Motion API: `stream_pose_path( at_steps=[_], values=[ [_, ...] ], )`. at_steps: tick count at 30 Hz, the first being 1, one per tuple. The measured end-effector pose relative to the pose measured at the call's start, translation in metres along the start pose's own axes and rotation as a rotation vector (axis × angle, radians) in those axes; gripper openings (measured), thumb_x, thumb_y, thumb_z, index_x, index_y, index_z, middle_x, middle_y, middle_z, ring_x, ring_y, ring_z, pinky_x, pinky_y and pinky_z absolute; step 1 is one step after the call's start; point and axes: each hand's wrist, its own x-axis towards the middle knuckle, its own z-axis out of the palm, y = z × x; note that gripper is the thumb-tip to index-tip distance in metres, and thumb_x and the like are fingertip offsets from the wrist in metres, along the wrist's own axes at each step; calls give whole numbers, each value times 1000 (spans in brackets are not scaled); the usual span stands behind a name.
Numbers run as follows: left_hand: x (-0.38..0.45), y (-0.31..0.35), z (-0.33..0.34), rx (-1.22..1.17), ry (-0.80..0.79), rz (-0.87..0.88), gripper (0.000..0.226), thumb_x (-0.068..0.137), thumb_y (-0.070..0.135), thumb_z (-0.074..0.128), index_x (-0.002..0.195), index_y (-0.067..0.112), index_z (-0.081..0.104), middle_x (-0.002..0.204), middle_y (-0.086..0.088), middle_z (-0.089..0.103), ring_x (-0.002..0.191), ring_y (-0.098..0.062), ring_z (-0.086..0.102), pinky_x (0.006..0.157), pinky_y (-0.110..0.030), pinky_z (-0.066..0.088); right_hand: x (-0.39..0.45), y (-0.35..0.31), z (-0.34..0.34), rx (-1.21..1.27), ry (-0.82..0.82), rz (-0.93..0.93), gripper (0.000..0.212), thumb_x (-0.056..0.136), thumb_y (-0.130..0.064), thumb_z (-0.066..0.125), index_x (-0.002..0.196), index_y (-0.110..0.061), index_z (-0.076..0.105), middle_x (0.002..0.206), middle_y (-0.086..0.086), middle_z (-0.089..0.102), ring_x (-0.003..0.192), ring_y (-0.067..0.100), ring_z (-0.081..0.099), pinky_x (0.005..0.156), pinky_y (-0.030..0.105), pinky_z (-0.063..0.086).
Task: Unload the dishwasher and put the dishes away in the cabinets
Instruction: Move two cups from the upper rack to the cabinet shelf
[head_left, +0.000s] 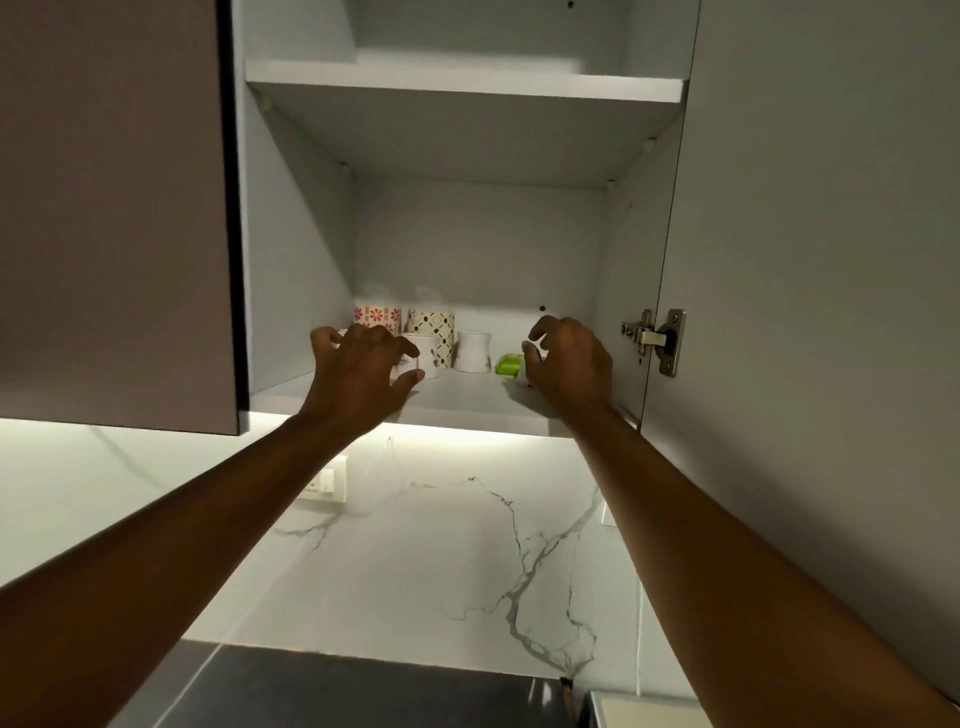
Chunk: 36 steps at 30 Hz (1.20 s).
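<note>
As left hand (358, 371) hovers, fingers spread, holding nothing, over white cup (423, 353), knock topples neighbours; right hand (566, 364) curls round cup (522, 376) near shelf (467, 400) edge: could slip off.

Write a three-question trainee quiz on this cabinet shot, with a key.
1. True or false: the cabinet door is open.
2. Which shelf holds the mugs: A the bottom shelf, B the upper shelf?
3. Fill in: the green-lidded item sits beside the ___ hand.

Key: 1 true. 2 A; the red-flowered mug and dotted mug stand at the back. 3 right hand; the left hand reaches near a white mug.
</note>
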Motion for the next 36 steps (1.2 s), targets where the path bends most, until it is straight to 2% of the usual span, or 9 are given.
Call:
stream_pose_path(
  at_steps=[3,6,11,16,21,25,29,32,36],
  values=[
    [-17,-6,-15,-20,-34,-3,37,87,46,68,118,27,66,124,0,66,119,-25,56,97,-45,24,-25,-11,-8,-13,30,-54,25,91,-41,63,101,-19,69,92,2,70,90,22,65,77,32,47],
    [-32,-9,-29,-35,-64,16,39,87,47,68,121,29,64,127,2,64,121,-24,54,99,-46,24,-62,-22,-17,-41,129,-123,28,89,-45,62,95,-18,71,85,1,71,86,23,64,79,36,46],
    [-62,-3,-50,-115,-63,65,38,88,42,69,121,25,65,125,0,65,118,-25,57,99,-46,28,-118,-38,-33,-170,148,-191,29,89,-42,63,100,-17,70,96,4,70,95,27,62,85,42,45],
    [-121,12,-66,-181,-44,120,30,87,37,71,114,25,69,106,6,68,101,-22,64,88,-43,38,-184,-64,-40,-273,63,-75,34,91,-46,57,108,-17,66,98,4,66,94,27,59,80,40,44],
    [-228,29,-77,-238,-311,125,40,87,46,69,123,31,64,115,7,66,107,-19,63,89,-41,42,-304,-76,-41,-330,-155,73,41,90,-52,53,113,-19,61,103,3,64,98,25,58,82,40,45],
    [-333,53,-85,-392,-570,123,44,83,48,71,125,36,62,122,6,63,114,-21,60,92,-43,40,-441,-62,-52,-399,-401,281,43,87,-56,54,116,-24,60,109,3,63,103,27,58,87,41,44],
    [-423,90,-94,-448,-812,176,49,87,54,63,133,40,53,131,9,55,123,-16,53,100,-41,37,-561,-35,-83,-490,-637,512,49,90,-54,53,127,-22,53,119,8,59,111,30,54,94,44,39],
    [-461,119,-95,-466,-929,241,49,91,54,58,136,41,49,136,12,50,128,-14,48,103,-38,34,-614,-18,-112,-537,-713,641,50,92,-56,51,128,-20,50,121,10,58,112,30,53,92,43,39],
    [-490,168,-100,-489,-1037,299,50,91,52,58,138,39,47,140,10,48,133,-15,44,106,-38,32,-669,7,-165,-551,-703,787,54,92,-56,52,132,-19,49,126,10,56,118,33,52,97,48,40]
  ],
)
